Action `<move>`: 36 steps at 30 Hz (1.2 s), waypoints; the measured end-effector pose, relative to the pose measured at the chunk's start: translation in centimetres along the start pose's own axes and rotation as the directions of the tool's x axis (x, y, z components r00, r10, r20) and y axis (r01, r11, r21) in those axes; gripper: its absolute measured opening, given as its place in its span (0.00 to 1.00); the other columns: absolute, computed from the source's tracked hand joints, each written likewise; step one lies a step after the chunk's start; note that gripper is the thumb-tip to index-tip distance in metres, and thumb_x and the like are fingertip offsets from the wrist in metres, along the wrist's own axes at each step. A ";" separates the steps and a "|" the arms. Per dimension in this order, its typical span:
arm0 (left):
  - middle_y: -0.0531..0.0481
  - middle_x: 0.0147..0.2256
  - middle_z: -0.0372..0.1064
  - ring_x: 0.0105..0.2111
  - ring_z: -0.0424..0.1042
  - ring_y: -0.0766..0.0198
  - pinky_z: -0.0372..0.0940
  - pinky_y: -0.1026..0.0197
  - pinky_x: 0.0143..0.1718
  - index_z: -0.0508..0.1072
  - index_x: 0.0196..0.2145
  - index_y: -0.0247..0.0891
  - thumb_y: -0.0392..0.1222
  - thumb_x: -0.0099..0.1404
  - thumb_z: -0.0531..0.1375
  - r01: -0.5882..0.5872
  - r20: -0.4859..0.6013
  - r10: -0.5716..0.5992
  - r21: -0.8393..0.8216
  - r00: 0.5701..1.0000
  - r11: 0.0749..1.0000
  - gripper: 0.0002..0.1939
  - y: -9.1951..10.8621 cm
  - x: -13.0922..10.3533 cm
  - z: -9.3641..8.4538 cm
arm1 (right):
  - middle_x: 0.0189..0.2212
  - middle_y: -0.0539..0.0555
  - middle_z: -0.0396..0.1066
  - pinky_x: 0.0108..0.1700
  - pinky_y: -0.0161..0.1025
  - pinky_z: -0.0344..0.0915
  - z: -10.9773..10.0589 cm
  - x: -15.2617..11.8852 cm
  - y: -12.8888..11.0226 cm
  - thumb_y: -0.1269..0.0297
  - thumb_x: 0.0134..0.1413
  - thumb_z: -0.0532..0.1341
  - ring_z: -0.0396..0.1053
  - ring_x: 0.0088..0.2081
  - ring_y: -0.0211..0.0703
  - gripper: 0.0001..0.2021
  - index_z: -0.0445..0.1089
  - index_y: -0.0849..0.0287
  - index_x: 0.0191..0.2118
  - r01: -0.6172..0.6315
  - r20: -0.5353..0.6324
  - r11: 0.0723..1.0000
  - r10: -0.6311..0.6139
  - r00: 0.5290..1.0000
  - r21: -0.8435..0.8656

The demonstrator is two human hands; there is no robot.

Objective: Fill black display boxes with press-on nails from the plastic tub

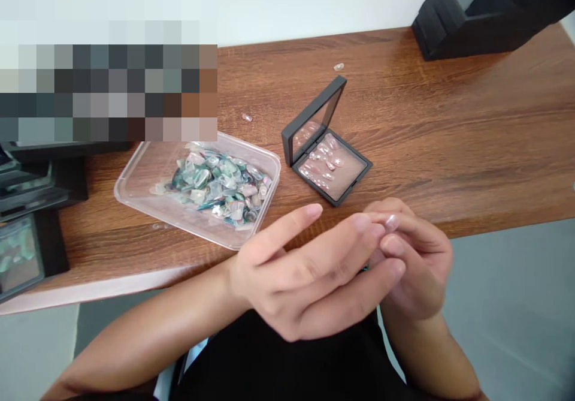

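A small shiny pink press-on nail [390, 223] shows between the thumb and forefinger of my right hand [420, 263], which is closed in a pinch. My left hand [305, 281] reaches across from the left, back up, fingers stretched and its little finger lifted apart. Its fingertips meet the right hand's fingers beside that nail, partly hiding the contact. Just beyond the hands stands a black display case [368, 164], its clear-windowed lid tilted up. Several pink press-on nails with white stars [326, 158] lie in its left part.
Left of the case, a clear plastic tub [148, 200] holds a heap of teal, white and pink press-on nails [215, 179]. Two loose nails [247, 117] [339, 66] lie on the wooden table [449, 143]. Black cases [31, 245] stand at left, a black bin [467, 23] at back right.
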State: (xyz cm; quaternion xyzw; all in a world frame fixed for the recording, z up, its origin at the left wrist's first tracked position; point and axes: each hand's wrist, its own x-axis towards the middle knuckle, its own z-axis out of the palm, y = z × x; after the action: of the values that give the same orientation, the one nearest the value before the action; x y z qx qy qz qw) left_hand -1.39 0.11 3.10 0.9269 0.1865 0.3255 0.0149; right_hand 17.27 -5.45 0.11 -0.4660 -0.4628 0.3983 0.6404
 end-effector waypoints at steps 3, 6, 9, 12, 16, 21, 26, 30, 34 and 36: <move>0.60 0.56 0.72 0.65 0.59 0.64 0.57 0.55 0.69 0.75 0.53 0.52 0.42 0.69 0.60 -0.179 -0.113 0.207 0.222 0.972 0.958 0.16 0.0 -0.5 1.3 | 0.31 0.52 0.74 0.32 0.43 0.66 -1.1 1.4 0.1 0.63 0.57 0.65 0.69 0.33 0.44 0.07 0.81 0.47 0.39 0.053 -0.136 0.992 -0.068 0.988 -0.110; 0.60 0.54 0.73 0.63 0.61 0.63 0.66 0.57 0.63 0.76 0.52 0.53 0.49 0.70 0.59 -0.292 -0.062 0.309 0.201 0.949 0.935 0.15 0.0 -1.2 2.2 | 0.32 0.53 0.77 0.34 0.45 0.66 -2.9 4.2 0.0 0.66 0.52 0.69 0.71 0.32 0.45 0.06 0.82 0.48 0.35 0.114 -0.278 0.951 -0.197 0.940 -0.286; 0.57 0.57 0.72 0.63 0.62 0.66 0.68 0.61 0.61 0.74 0.55 0.49 0.50 0.72 0.56 -0.414 0.081 0.406 0.179 0.910 0.893 0.16 -0.1 -1.5 2.8 | 0.31 0.52 0.79 0.30 0.43 0.63 -5.0 7.4 -0.3 0.68 0.50 0.71 0.72 0.28 0.44 0.09 0.82 0.47 0.36 0.208 -0.165 0.813 -0.347 0.923 -0.544; 0.54 0.61 0.68 0.64 0.61 0.68 0.66 0.63 0.63 0.70 0.60 0.45 0.46 0.74 0.53 -0.426 0.231 0.379 0.202 0.896 0.882 0.19 0.0 -1.3 3.3 | 0.30 0.51 0.78 0.33 0.45 0.65 -6.3 10.1 -0.9 0.66 0.51 0.70 0.71 0.29 0.44 0.07 0.81 0.47 0.37 0.367 0.275 0.532 -0.247 0.929 -0.763; 0.49 0.67 0.60 0.67 0.58 0.65 0.61 0.59 0.67 0.64 0.64 0.39 0.42 0.74 0.51 -0.302 0.352 0.216 0.210 0.911 0.930 0.23 0.4 -0.9 3.6 | 0.32 0.49 0.78 0.35 0.45 0.65 -5.7 11.9 -1.0 0.63 0.55 0.68 0.73 0.33 0.46 0.02 0.77 0.49 0.35 0.500 0.504 0.325 -0.079 0.860 -0.803; 0.43 0.69 0.55 0.69 0.55 0.54 0.54 0.52 0.70 0.61 0.66 0.34 0.44 0.72 0.52 -0.141 0.399 0.085 0.113 0.913 0.984 0.27 0.3 -0.7 3.6 | 0.33 0.51 0.77 0.37 0.47 0.64 -4.1 12.7 -0.6 0.63 0.60 0.63 0.74 0.38 0.52 0.05 0.76 0.50 0.33 0.541 0.562 0.241 0.023 0.827 -0.806; 0.41 0.69 0.54 0.70 0.55 0.52 0.53 0.51 0.70 0.60 0.67 0.31 0.44 0.72 0.50 -0.041 0.467 0.010 0.056 0.884 0.998 0.29 0.1 -0.8 3.6 | 0.34 0.50 0.78 0.36 0.46 0.66 -3.4 13.0 -0.6 0.62 0.59 0.64 0.75 0.36 0.48 0.03 0.77 0.49 0.37 0.514 0.555 0.317 0.050 0.830 -0.797; 0.43 0.69 0.55 0.69 0.56 0.53 0.55 0.51 0.69 0.60 0.67 0.33 0.42 0.72 0.49 -0.034 0.486 0.003 0.056 0.874 0.998 0.28 0.2 -0.9 3.6 | 0.34 0.50 0.77 0.38 0.45 0.69 -3.1 13.2 -0.4 0.62 0.57 0.67 0.74 0.35 0.47 0.08 0.78 0.48 0.43 0.512 0.563 0.425 -0.007 0.826 -0.746; 0.44 0.69 0.55 0.69 0.56 0.54 0.56 0.51 0.69 0.61 0.67 0.35 0.41 0.72 0.48 -0.025 0.488 -0.009 0.063 0.873 0.998 0.27 0.3 -1.0 3.6 | 0.33 0.50 0.75 0.36 0.45 0.68 -3.1 13.4 0.2 0.63 0.60 0.65 0.72 0.33 0.45 0.10 0.78 0.43 0.46 0.512 0.602 0.501 0.023 0.798 -0.698; 0.45 0.69 0.55 0.69 0.56 0.55 0.56 0.51 0.69 0.61 0.67 0.36 0.40 0.73 0.47 -0.025 0.492 -0.009 0.063 0.870 0.998 0.27 0.4 -1.0 3.6 | 0.34 0.49 0.76 0.36 0.45 0.67 -3.3 13.5 0.5 0.64 0.61 0.65 0.72 0.34 0.44 0.10 0.78 0.41 0.45 0.491 0.599 0.531 0.039 0.800 -0.691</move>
State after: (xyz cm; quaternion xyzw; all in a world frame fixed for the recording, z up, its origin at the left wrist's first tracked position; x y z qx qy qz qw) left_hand 0.22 -0.27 -0.22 0.9799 0.1837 0.0724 0.0293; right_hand 23.82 6.61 2.13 -0.5061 -0.8142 0.1598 0.2353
